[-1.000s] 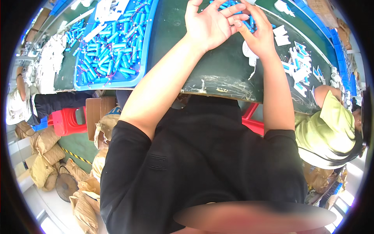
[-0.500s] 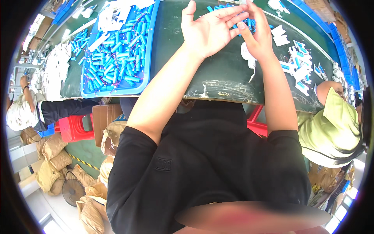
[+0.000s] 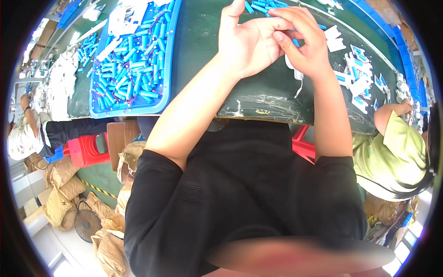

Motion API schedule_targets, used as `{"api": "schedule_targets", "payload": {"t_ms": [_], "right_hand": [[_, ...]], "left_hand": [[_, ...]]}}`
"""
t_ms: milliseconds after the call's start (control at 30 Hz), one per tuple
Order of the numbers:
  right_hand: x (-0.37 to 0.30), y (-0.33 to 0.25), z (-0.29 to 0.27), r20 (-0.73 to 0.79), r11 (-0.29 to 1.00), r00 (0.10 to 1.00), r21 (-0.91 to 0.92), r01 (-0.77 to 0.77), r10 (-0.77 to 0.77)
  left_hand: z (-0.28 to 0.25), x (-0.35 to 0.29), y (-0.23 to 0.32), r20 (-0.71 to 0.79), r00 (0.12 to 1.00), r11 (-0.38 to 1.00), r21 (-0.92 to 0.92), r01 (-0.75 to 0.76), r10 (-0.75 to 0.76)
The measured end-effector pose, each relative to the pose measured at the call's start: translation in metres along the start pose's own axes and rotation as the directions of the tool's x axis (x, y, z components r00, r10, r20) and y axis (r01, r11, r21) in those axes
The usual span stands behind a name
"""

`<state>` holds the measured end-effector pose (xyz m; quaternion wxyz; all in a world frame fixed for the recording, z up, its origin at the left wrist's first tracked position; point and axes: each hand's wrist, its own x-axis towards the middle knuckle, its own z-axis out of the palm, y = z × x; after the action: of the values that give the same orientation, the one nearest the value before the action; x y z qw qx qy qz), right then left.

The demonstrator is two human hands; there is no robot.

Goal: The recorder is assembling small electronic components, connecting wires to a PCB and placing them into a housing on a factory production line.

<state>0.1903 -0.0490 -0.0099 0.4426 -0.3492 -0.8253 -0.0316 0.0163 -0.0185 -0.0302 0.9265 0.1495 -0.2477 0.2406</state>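
Over the dark green tabletop, my left hand [image 3: 247, 46] is turned palm up, fingers stretched toward the right and thumb raised. My right hand [image 3: 308, 46] bends across it, thumb and fingers closed about the left fingertips. Whether any small item sits between them is hidden. Beneath the right hand lies a white rounded part with a short cord [image 3: 298, 76], partly covered. Loose blue cylindrical batteries [image 3: 263, 6] lie just beyond the hands. To the left, a blue tray [image 3: 167, 87] holds many wired blue batteries [image 3: 121, 76] with white plastic pieces [image 3: 127, 19] on top.
White plastic parts holding blue batteries [image 3: 357, 78] lie right of my right hand, near a white bracket [image 3: 334, 39]. White parts are heaped [image 3: 62, 78] left of the tray. A person in a light green shirt [image 3: 392, 147] sits at right; another person [image 3: 27, 131] is far left.
My right hand has curled further over the left fingers, and both hands have come slightly nearer. The view has shifted a little, and the tray appears further left.
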Motion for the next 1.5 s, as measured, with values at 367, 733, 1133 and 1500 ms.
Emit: {"api": "schedule_targets", "payload": {"t_ms": [367,733,1133,1500], "right_hand": [[0.005,-0.016,-0.011,-0.095,0.972,0.981,-0.181,0.152,-0.171],[0.011,-0.045,-0.018,-0.039,0.977,0.999,-0.214,-0.015,0.007],[0.013,-0.048,-0.015,-0.083,0.992,0.995,-0.105,-0.070,0.061],[0.011,-0.046,-0.014,-0.094,0.986,0.981,0.030,-0.165,0.167]], "left_hand": [[0.022,-0.013,-0.010,-0.040,0.999,0.998,-0.065,-0.027,0.024],[0.023,-0.012,-0.013,-0.070,0.996,0.998,0.045,-0.048,0.052],[0.027,-0.008,-0.012,-0.034,0.999,0.992,-0.121,-0.043,0.039],[0.015,-0.010,-0.017,-0.257,0.966,0.942,0.325,0.080,0.007]]}}
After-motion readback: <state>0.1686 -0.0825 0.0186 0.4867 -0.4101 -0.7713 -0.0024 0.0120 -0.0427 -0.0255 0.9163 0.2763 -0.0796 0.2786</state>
